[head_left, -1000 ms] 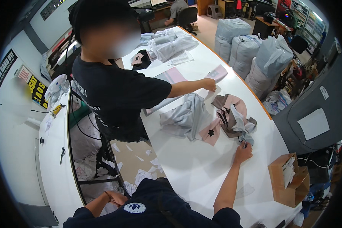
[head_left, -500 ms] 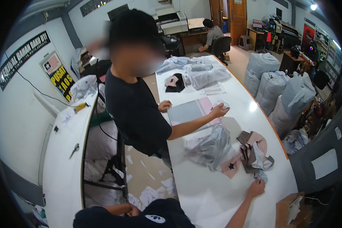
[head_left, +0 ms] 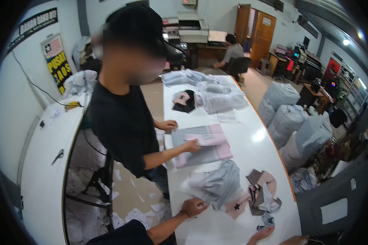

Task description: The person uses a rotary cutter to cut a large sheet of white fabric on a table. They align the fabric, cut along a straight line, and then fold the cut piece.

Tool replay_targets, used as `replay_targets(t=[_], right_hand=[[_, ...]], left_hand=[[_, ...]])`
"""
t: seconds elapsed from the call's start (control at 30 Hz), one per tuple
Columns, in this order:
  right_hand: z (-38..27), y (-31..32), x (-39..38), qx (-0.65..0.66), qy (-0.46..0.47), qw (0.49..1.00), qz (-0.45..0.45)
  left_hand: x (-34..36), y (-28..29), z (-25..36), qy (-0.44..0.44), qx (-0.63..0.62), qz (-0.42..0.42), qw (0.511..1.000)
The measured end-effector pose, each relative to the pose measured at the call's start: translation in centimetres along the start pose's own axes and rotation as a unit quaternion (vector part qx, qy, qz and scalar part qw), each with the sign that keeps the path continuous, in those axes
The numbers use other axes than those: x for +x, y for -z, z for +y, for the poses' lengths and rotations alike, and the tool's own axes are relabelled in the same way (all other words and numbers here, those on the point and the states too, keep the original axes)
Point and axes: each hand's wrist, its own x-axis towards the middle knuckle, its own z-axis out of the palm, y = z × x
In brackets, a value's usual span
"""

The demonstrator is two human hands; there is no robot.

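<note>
My left hand rests on the white table with its fingers curled against the near edge of a grey garment in a clear bag; whether it grips the bag is unclear. My right hand lies flat and open at the table's near end, just below a small grey cloth scrap. Between the two hands lie pink and brown cloth pieces and a pink piece with a black star.
A person in a black shirt stands at the table's left side, hands on a pink garment over a grey board. Bagged garments are piled farther up. Stuffed sacks stand on the right. Paper scraps litter the floor.
My left hand has come up from below the table edge to the grey bagged garment. The person in black has shifted both hands onto the pink garment. The view has tilted up.
</note>
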Motion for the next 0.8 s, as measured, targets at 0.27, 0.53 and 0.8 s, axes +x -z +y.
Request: replay_targets(t=[0.27,0.53,0.8], right_hand=[[-2.3,1.7,-1.6,0.095,-0.158,0.977,0.104],[-12.1,0.8,-6.0,0.258,-0.221,0.934,0.115],[-29.0,-4.4,1.7,0.417,-0.026,0.905,0.082]], left_hand=[[-0.8,0.6,-0.4,-0.017,0.022,0.044,0.999],[-0.7,0.9,-0.4,-0.011,0.063,-0.008,0.998],[-1.2,0.5,-0.4,-0.020,0.074,0.008,0.997]])
